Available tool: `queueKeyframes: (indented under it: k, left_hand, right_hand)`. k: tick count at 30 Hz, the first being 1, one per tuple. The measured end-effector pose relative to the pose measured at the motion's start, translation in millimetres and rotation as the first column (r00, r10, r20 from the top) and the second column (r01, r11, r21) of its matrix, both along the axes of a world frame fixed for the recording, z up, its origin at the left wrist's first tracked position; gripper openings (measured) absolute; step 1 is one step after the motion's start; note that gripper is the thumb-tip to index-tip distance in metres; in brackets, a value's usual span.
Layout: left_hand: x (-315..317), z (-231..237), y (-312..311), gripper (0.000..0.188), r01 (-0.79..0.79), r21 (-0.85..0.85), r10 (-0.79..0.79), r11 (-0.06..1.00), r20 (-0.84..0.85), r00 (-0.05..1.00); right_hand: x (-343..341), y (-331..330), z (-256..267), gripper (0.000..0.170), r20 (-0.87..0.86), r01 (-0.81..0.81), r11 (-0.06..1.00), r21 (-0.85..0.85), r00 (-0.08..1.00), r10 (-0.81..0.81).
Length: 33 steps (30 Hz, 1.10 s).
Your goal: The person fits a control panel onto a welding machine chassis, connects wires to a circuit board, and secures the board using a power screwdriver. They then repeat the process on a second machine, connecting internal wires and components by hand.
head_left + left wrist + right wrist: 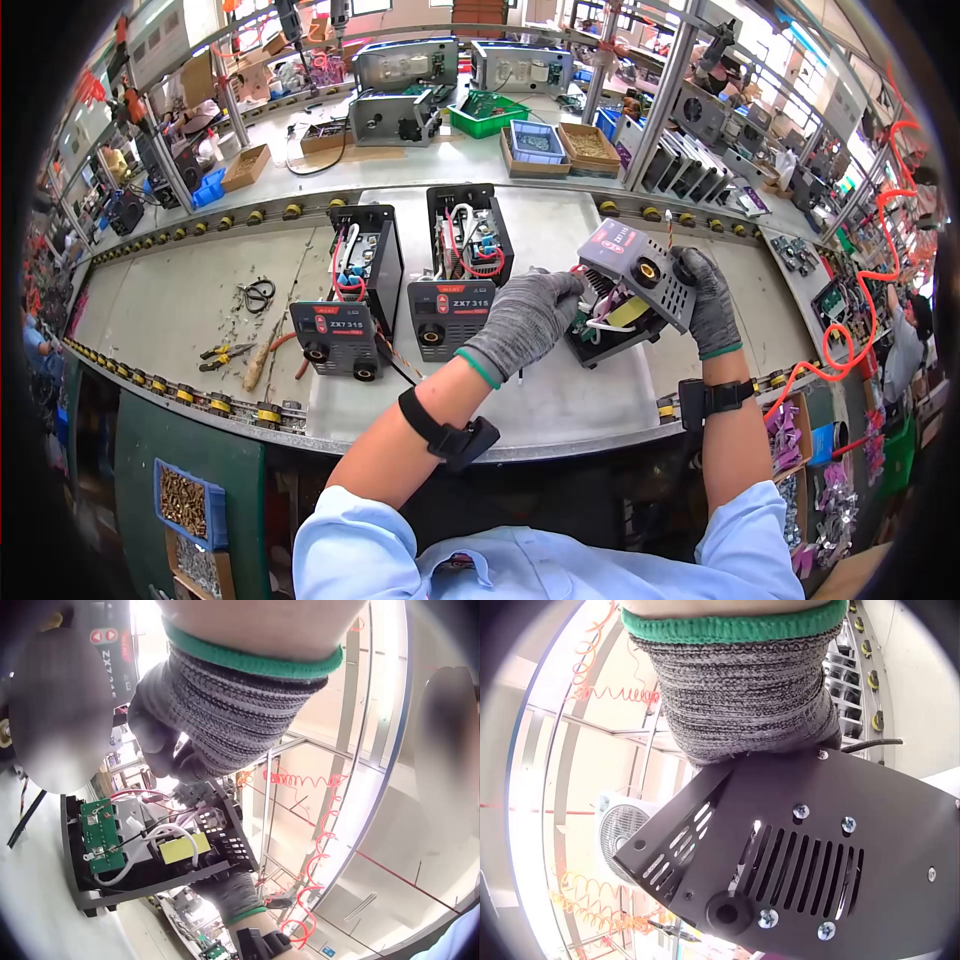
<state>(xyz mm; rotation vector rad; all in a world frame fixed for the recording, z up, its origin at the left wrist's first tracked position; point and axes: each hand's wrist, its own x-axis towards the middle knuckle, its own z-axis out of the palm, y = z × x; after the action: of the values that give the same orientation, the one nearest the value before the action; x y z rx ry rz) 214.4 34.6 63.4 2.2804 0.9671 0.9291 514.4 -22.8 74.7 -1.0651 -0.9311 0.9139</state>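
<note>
With the right hand (708, 300) curled round the vented end of the tilted, open unit (622, 262), held over the pale board (560, 410) near its right edge, best to brace firmly and keep the white wire (120, 878) from getting trapped. Beside that unit, go lightly with the left hand (530, 315); impossible to tell between pinching and merely touching. Hard to make out, too: right fingertips, hidden by the slotted panel (821, 889) in the right-wrist view, and any contact between unit and board.

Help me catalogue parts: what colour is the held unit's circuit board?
Green; the left wrist view shows the circuit board best.
</note>
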Motion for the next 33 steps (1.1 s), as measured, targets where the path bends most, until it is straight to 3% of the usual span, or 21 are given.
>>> queueKeyframes:
  k: [3, 7, 10, 11, 12, 14, 16, 17, 18, 19, 22, 24, 26, 28, 29, 30, 31, 32, 33]
  left_hand:
    - [10, 5, 7, 0.031, 0.119, -0.207, -0.137, 0.971, -0.074, 0.988]
    - [14, 2, 13, 0.031, 0.144, -0.197, -0.158, 0.970, -0.056, 0.986]
    - [10, 3, -2, 0.036, 0.136, -0.165, -0.126, 0.977, 0.066, 0.990]
    - [7, 10, -16, 0.040, 0.227, -0.398, -0.146, 0.889, 0.223, 0.964]
    - [4, 17, -31, 0.046, 0.332, -0.589, -0.119, 0.736, 0.371, 0.921]
    - [19, 20, -63, 0.052, 0.302, -0.664, -0.064, 0.684, 0.358, 0.932]
    - [41, 18, -86, 0.052, 0.288, -0.667, -0.028, 0.687, 0.372, 0.928]
    - [56, 6, -92, 0.051, 0.220, -0.463, 0.009, 0.858, 0.442, 0.897]
    - [63, 1, -95, 0.051, 0.120, -0.233, 0.018, 0.965, 0.514, 0.858]
    - [60, 9, -95, 0.051, 0.112, -0.391, 0.060, 0.913, 0.402, 0.914]
    - [55, -8, -93, 0.052, 0.233, -0.471, 0.040, 0.851, 0.500, 0.865]
    - [40, -11, -98, 0.054, 0.265, -0.487, -0.010, 0.832, 0.465, 0.885]
    - [29, -14, -105, 0.055, 0.253, -0.473, -0.083, 0.844, 0.350, 0.933]
    - [22, -14, -116, 0.053, 0.256, -0.451, -0.094, 0.855, 0.351, 0.932]
    - [16, -14, -124, 0.051, 0.260, -0.442, -0.103, 0.859, 0.349, 0.931]
    - [10, -13, -132, 0.049, 0.263, -0.432, -0.111, 0.863, 0.345, 0.932]
    - [5, -11, -139, 0.046, 0.241, -0.475, -0.098, 0.846, 0.305, 0.947]
    - [-1, -13, -143, 0.046, 0.234, -0.482, -0.097, 0.844, 0.291, 0.952]
    - [-7, -16, -146, 0.045, 0.227, -0.482, -0.128, 0.846, 0.230, 0.965]
  right_hand:
    - [-1, -3, 2, 0.045, -0.015, 0.009, 1.000, -0.015, 1.000, -0.009]
    - [4, -1, 0, 0.047, -0.036, -0.025, 0.999, -0.026, 0.999, 0.024]
    - [0, -4, 0, 0.048, 0.045, -0.009, 1.000, 0.002, 0.999, 0.009]
    - [-7, -5, 1, 0.046, 0.140, 0.027, 0.999, 0.036, 0.990, -0.031]
    - [-10, -7, 0, 0.045, 0.229, 0.059, 0.996, 0.071, 0.971, -0.074]
    - [-12, -7, -11, 0.040, 0.204, 0.050, 0.992, 0.115, 0.976, -0.073]
    - [-25, -13, -17, 0.034, 0.100, 0.138, 0.976, 0.166, 0.983, -0.156]
    - [-33, -17, -20, 0.034, 0.091, 0.134, 0.976, 0.172, 0.984, -0.151]
    - [-42, -24, -23, 0.033, 0.068, 0.175, 0.963, 0.203, 0.979, -0.192]
    - [-50, -31, -25, 0.033, 0.043, 0.220, 0.947, 0.235, 0.971, -0.236]
    - [-69, -63, -21, 0.034, 0.050, 0.247, 0.931, 0.270, 0.962, -0.270]
    - [-79, -94, -14, 0.036, 0.018, 0.254, 0.938, 0.235, 0.964, -0.265]
    - [-89, -125, -8, 0.037, 0.246, 0.263, 0.946, 0.188, 0.920, -0.304]
    - [-65, -152, -44, 0.043, 0.256, 0.248, 0.969, -0.018, 0.938, -0.235]
    - [-69, -164, -42, 0.049, 0.114, 0.208, 0.974, -0.087, 0.974, -0.198]
    - [-67, -171, -41, 0.049, 0.100, 0.200, 0.975, -0.094, 0.977, -0.190]
    - [-59, -178, -41, 0.050, -0.160, -0.044, 0.971, -0.236, 0.987, 0.006]
    - [-55, -183, -43, 0.051, -0.429, -0.304, 0.904, -0.302, 0.890, 0.156]
    - [-55, -184, -43, 0.048, -0.508, -0.338, 0.911, -0.236, 0.842, 0.181]
